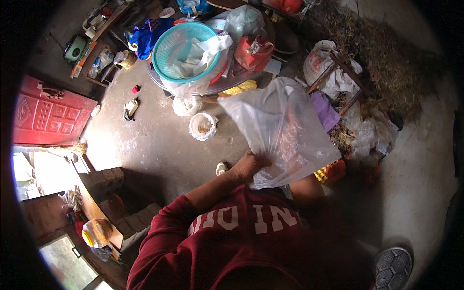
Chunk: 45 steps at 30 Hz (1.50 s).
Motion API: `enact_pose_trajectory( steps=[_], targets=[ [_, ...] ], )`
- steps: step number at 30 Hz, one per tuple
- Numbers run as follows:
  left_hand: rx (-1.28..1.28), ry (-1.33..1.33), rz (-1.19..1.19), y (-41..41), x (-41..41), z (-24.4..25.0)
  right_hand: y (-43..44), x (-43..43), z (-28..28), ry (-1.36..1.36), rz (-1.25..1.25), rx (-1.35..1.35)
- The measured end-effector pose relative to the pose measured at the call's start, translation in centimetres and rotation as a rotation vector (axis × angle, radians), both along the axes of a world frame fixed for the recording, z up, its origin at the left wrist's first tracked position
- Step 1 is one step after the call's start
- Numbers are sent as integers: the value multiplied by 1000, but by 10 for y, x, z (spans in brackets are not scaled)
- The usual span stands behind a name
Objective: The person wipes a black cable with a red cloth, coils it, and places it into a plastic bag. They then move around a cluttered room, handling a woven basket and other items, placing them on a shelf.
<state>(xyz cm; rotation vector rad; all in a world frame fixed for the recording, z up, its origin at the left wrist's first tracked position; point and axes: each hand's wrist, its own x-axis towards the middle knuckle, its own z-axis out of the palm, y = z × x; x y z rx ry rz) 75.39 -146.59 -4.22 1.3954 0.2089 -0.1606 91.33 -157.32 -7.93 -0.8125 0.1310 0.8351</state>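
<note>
A large translucent plastic bag (270,119) is spread out in front of my chest. My left hand (255,165) is closed on the bag's gathered near left edge. My right hand (295,145) shows faintly through the film, inside or behind the bag; its forearm comes up from below, and the fingers are too blurred to make out. Beyond the bag, a turquoise plastic basket (157,59) with white cloth or sheeting (197,58) in it stands on a round table (232,85). A red bag (253,54) sits to the basket's right.
A lined waste bin (203,126) and a white bagged container (186,106) stand on the floor. Sacks (320,61), a wooden frame (349,72), a purple cloth (323,110) and dry brushwood (395,61) lie to the right. Concrete blocks (105,177) and a red door (54,112) are on the left.
</note>
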Motion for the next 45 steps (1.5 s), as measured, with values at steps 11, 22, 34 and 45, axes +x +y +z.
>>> enact_pose_trajectory(
  steps=[11,22,34,45],
  targets=[
    [254,6,-73,21,13,-35,-9,2,-49,-473,194,-261],
    [433,49,119,76,-66,-77,-95,22,44,-252,259,-518],
    [600,45,-316,71,-51,-57,-37,-44,-82,143,648,-292],
    [948,-192,-127,15,-37,-35,32,-60,-55,-32,380,-434]
  ],
)
